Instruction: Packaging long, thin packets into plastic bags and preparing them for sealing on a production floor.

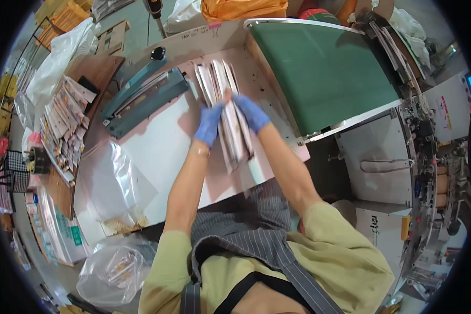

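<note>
The left hand point(209, 124) and the right hand point(252, 114), both in blue gloves, grip a bundle of packets point(232, 128) from opposite sides. The fingers of the left hand are clamped on the left side of the bundle; the fingers of the right hand are clamped on its right side. Some fingertips are hidden by the packets and by the gloves.

The bundle is located in front of the person, over the white bench point(180, 162), with its long axis pointing away from the body. The packets stand side by side, and their far ends are spread slightly apart. Contact between the bundle and the bench cannot be determined.

A grey-green bag sealer point(165, 104) rests on the bench to the left of the bundle, set at an angle, with its black knob point(158, 53) at the far end. A clear plastic sheet point(123, 180) lies on the near left part of the bench.

To the right of the bundle is a wide green belt point(324, 78). At far left, a brown board point(59, 189) carries a row of overlapping packets point(68, 118). A clear bag point(115, 272) containing further packets sits below the near left corner of the bench.
</note>
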A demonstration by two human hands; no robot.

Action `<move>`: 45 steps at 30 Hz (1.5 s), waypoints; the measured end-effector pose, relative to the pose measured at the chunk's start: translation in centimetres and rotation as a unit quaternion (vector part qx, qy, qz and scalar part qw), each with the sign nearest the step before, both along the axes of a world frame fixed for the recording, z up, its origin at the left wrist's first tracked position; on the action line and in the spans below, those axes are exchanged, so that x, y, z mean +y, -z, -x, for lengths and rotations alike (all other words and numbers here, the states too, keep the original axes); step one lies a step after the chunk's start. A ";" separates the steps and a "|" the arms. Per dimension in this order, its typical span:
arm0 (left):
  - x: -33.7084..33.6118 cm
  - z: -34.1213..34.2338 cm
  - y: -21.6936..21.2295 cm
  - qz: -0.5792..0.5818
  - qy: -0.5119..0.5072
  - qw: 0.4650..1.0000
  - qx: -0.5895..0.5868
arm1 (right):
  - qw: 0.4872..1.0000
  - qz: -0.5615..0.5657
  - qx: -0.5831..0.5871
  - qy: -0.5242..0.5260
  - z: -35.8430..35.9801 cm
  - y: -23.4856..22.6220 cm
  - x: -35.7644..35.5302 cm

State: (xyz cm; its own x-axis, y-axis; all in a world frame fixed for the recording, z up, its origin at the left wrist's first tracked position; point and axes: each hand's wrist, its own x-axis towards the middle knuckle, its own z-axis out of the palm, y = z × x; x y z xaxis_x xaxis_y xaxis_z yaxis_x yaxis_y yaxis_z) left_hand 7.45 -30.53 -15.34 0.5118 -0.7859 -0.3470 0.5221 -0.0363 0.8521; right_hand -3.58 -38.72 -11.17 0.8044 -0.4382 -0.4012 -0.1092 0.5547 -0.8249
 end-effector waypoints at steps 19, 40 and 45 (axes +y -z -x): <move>18.7 -0.3 -9.9 0.106 0.176 0.653 -0.729 | 0.865 0.465 -0.179 -0.056 5.1 -9.2 12.9; 28.7 1.4 -6.4 -0.173 0.076 0.899 -0.395 | 0.917 0.021 -0.172 -0.360 -2.3 -4.0 16.8; 34.5 -4.2 0.4 -0.282 -0.218 0.801 -0.481 | 0.929 0.000 -0.084 -0.360 -4.1 -0.8 20.0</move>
State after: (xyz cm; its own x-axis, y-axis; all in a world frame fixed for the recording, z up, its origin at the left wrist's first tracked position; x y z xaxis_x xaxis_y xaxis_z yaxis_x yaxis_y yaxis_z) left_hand 11.61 3.98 -15.78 0.9383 -0.3179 0.1364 -0.2996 -0.5497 0.7798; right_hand 0.51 -18.69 -10.35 0.9404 0.2374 -0.2434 -0.3216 0.3884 -0.8636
